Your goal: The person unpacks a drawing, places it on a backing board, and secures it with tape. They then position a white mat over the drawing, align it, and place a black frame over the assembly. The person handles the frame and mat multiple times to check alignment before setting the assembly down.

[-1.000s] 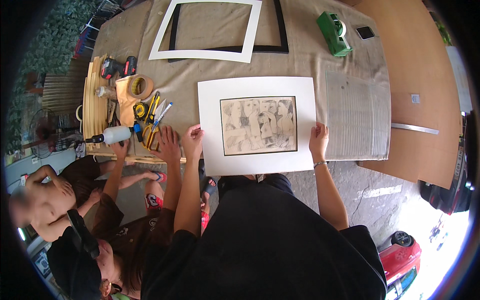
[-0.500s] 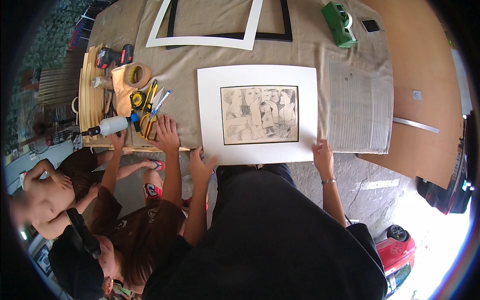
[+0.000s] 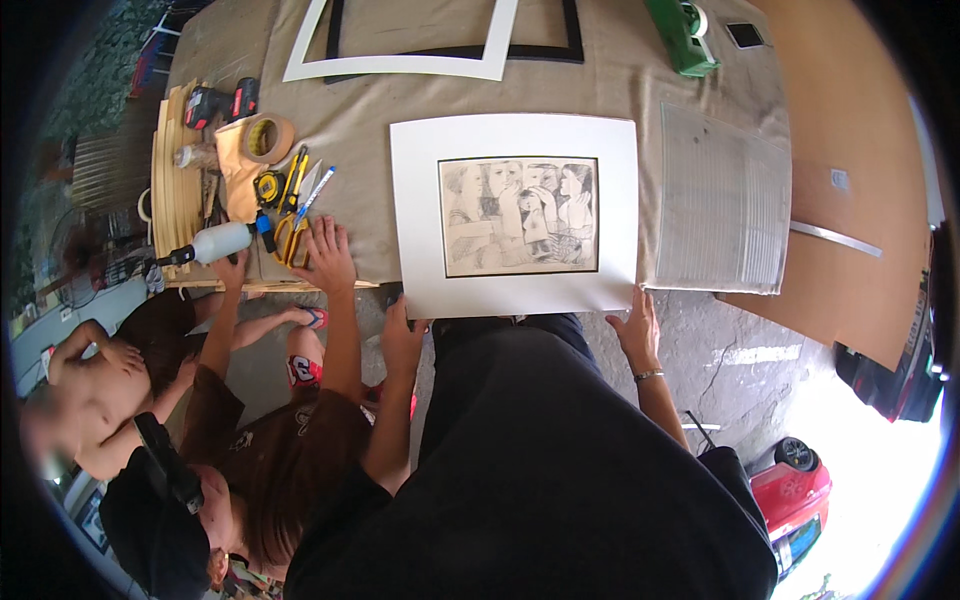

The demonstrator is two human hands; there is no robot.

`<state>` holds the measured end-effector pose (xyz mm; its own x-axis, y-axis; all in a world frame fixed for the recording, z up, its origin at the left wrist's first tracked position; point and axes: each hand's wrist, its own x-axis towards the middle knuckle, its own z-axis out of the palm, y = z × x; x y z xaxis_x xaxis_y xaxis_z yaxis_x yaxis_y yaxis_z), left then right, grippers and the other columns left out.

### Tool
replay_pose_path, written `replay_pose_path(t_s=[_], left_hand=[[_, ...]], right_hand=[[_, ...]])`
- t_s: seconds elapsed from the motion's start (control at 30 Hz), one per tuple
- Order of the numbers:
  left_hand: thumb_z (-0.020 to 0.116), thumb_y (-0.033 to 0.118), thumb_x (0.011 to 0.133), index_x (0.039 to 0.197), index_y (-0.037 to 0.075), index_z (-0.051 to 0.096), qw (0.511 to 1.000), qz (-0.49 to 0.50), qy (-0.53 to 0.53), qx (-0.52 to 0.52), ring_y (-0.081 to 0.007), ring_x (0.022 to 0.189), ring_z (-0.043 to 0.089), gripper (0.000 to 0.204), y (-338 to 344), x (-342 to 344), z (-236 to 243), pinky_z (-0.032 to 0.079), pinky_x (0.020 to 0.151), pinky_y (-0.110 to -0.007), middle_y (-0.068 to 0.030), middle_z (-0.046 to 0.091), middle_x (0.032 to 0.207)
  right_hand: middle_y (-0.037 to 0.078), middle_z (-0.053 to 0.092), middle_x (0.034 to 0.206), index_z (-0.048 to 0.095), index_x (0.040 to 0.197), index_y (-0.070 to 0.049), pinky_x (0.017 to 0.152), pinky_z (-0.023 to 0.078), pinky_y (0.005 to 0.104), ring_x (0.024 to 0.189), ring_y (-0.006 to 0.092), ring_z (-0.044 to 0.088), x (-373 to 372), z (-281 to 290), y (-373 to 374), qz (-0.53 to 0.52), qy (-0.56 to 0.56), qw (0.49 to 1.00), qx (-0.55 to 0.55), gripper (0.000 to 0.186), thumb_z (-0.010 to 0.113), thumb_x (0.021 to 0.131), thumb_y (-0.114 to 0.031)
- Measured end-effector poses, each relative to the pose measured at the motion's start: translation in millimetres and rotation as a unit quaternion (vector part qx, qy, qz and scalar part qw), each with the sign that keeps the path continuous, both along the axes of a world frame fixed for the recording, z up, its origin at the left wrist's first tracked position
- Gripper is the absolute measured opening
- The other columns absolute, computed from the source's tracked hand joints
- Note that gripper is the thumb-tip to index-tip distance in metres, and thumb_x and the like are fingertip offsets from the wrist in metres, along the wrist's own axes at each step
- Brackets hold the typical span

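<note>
the matted drawing [image 3: 518, 217] lies face up at the centre of the frame on the cloth-covered counter [image 3: 365, 180], its lower edge seeming to jut a little past the counter's near side, just in front of the dark clothing [image 3: 530, 440]. the left hand [image 3: 403, 337] is at its lower left corner, fingers partly hidden there, so i cannot tell whether they pinch the board; the right hand [image 3: 638, 332] reaches the lower right corner with fingertips up and thumb set wide. good handling, as i judge it, means touching only the pale border, loading both corners evenly so the board does not bow, and keeping skin off the drawn area. for shifting it, the right of the frame is tight: a clear ribbed sheet [image 3: 722, 200] lies just beside that edge. toward the upper part of the frame there is more slack before the white window mat [image 3: 395, 68] and black frame [image 3: 545, 53]; to the left, a strip of counter separates the board from a co-worker's hand [image 3: 330, 260] and the scissors [image 3: 288, 243].
</note>
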<state>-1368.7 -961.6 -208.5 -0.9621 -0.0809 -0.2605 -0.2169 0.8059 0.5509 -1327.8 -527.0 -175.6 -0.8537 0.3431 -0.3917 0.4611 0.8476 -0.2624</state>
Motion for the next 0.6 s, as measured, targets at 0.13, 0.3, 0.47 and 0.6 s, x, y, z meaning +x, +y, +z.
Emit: replay_pose_path(t_s=[0.13, 0.3, 0.47, 0.6], left_hand=[[0.076, 0.023, 0.082, 0.131, 0.000, 0.056, 1.000, -0.018, -0.016, 0.002, -0.0389, 0.109, 0.062, 0.057, -4, -3, -6, 0.050, 0.092, -0.043, -0.0211, 0.063, 0.120], [0.077, 0.025, 0.082, 0.130, -0.001, 0.058, 0.999, -0.011, -0.033, 0.003, -0.0374, 0.110, 0.063, 0.057, -8, -3, -8, 0.050, 0.092, -0.043, -0.0211, 0.065, 0.120], [0.077, 0.025, 0.081, 0.128, -0.001, 0.059, 0.999, -0.012, -0.037, 0.015, -0.0385, 0.108, 0.064, 0.056, -6, -2, -5, 0.051, 0.091, -0.043, -0.0216, 0.066, 0.118], [0.077, 0.024, 0.080, 0.127, -0.002, 0.059, 0.999, -0.025, -0.021, 0.017, -0.0387, 0.108, 0.064, 0.056, -11, -2, -7, 0.051, 0.091, -0.044, -0.0218, 0.066, 0.118]], right_hand=[[0.020, 0.057, 0.129, 0.046, 0.134, -0.002, 0.094, 0.051, 0.0450, 0.117, 0.0378, 0.058, 7, -17, 7, -0.001, 0.012, 1.000, -0.001, 0.064, 0.078, 0.080, -0.013], [0.018, 0.063, 0.119, 0.051, 0.128, -0.004, 0.088, 0.053, 0.0460, 0.107, 0.0373, 0.064, 7, -23, 15, 0.002, 0.032, 0.999, -0.032, 0.054, 0.077, 0.081, -0.014], [0.018, 0.066, 0.114, 0.053, 0.124, -0.005, 0.084, 0.053, 0.0466, 0.103, 0.0375, 0.065, 9, -34, 27, 0.008, 0.055, 0.997, -0.053, 0.053, 0.078, 0.079, -0.015], [0.018, 0.067, 0.112, 0.053, 0.123, -0.005, 0.084, 0.053, 0.0468, 0.102, 0.0383, 0.065, 10, -37, 27, 0.008, 0.058, 0.996, -0.064, 0.053, 0.078, 0.079, -0.016]])
